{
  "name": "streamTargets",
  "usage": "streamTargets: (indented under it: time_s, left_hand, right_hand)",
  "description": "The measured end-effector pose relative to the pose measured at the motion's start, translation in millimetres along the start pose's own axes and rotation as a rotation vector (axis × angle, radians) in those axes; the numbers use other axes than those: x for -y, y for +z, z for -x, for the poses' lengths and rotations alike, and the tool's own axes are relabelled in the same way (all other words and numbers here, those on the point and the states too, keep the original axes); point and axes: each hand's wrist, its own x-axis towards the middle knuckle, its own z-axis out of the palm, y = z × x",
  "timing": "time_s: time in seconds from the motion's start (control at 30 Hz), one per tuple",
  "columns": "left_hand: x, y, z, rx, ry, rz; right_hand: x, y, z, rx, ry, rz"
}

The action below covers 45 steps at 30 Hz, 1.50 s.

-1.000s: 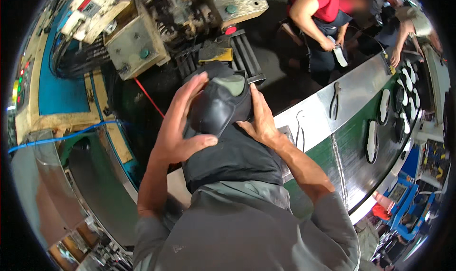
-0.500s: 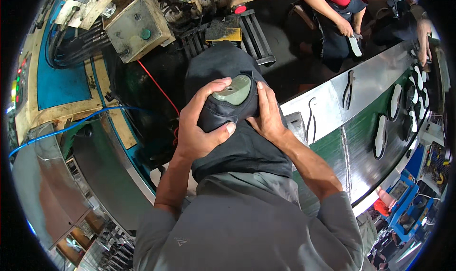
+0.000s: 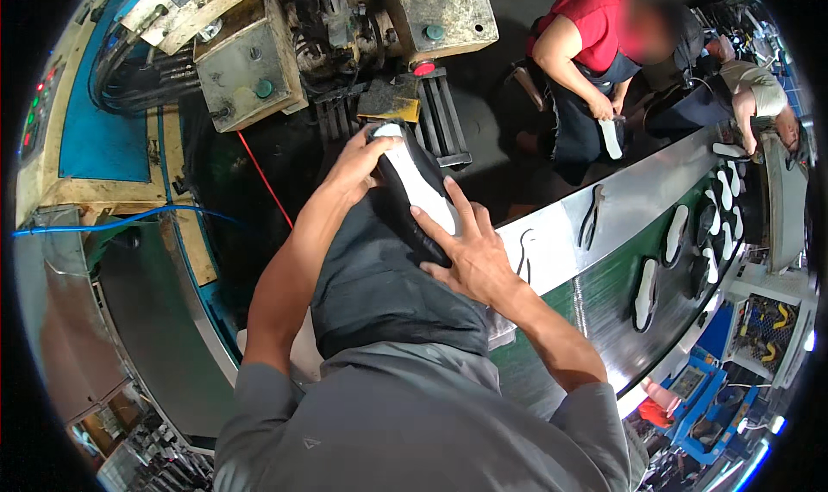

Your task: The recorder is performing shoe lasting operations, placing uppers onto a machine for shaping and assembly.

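Observation:
Across my lap lies a black shoe upper (image 3: 418, 176) stretched over a last, its white underside facing up. My left hand (image 3: 358, 166) grips its far end, the thumb lying on the white board and the fingers round the side. At the near end my right hand (image 3: 473, 255) is closed about the shoe's edges, with fingers along the white underside and the thumb at the near side. The opening of the upper faces down and is hidden.
To my right a metal ledge (image 3: 561, 220) carries pliers (image 3: 591, 218) and a thin hooked tool (image 3: 524, 249). Beside it a green conveyor (image 3: 595, 294) bears several white-bottomed shoes (image 3: 644, 295). Ahead stands a machine with a yellow-edged pedal (image 3: 392, 106). A co-worker (image 3: 586, 48) sits far right, holding a shoe.
The shoe has been turned over: its opening with the green last faced up before, and now its white underside does. My left hand has moved to its far end.

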Motion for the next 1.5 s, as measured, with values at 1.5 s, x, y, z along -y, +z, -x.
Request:
streamTargets:
  time_s: [1.5]
  left_hand:
    - [-94.7,-132.7,97.7,0.337,0.46,0.638]
  right_hand:
    - [32.0,-126.7,-354.1,-0.551,-0.128,0.149]
